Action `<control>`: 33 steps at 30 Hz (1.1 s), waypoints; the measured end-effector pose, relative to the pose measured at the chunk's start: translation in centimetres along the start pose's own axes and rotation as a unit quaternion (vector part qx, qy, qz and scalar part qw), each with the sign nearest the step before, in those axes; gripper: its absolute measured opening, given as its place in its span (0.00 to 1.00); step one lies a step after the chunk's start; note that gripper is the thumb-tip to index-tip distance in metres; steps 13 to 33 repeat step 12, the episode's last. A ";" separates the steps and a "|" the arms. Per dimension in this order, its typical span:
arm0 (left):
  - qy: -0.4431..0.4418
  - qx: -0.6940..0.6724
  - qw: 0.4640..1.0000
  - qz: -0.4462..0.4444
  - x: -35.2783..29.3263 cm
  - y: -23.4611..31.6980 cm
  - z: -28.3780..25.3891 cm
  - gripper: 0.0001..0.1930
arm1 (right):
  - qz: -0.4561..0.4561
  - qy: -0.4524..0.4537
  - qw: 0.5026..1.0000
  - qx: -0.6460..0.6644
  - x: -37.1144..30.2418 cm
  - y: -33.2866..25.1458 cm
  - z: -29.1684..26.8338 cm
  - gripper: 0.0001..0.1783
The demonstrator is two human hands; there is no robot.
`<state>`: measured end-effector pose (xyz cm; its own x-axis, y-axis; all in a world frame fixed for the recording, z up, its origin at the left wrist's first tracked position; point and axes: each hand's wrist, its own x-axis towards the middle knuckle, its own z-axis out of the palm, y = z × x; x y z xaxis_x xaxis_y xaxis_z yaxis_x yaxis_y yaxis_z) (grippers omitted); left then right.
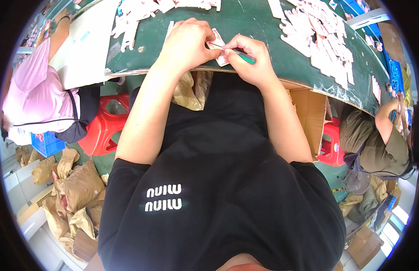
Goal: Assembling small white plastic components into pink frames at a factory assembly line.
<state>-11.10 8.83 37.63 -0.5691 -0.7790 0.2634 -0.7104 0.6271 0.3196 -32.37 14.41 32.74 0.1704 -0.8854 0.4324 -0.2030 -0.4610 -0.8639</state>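
Note:
My right hand [255,61] is closed in a pinch around a slim tool with a green handle [246,58]. Its thin shaft points left, and the tip is hidden by my fingers. Beneath it, at the table's near edge, lies a flat, pale pink piece [220,60]. My left hand [189,43] is closed over the left side of this piece, its fingers curled and thumb reaching toward the shaft. Part of the piece is covered by both hands.
Pale pink pieces are heaped on the green table [250,22], in a right pile [315,34] and a far-left pile [137,16]. A white board [85,54] lies at left. Co-workers sit on both sides by red stools [105,124]. An open cardboard box [308,115] stands below.

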 end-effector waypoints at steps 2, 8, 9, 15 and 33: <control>-0.002 0.001 1.000 -0.002 0.0 0.0 0.0 0.16 | 0.006 0.004 1.000 -0.004 0.0 0.3 0.1 0.05; -0.008 0.004 1.000 -0.010 0.1 0.2 -0.1 0.16 | 0.010 0.014 1.000 -0.001 -0.1 0.7 0.1 0.05; -0.008 0.003 1.000 -0.010 0.1 0.2 -0.1 0.16 | 0.010 0.014 1.000 -0.001 -0.1 0.7 0.1 0.05; -0.003 0.005 1.000 -0.007 0.0 0.1 -0.1 0.16 | 0.011 0.005 0.999 -0.034 0.0 0.5 0.1 0.06; -0.003 0.005 1.000 -0.007 0.0 0.1 -0.1 0.16 | 0.011 0.005 0.999 -0.034 0.0 0.5 0.1 0.06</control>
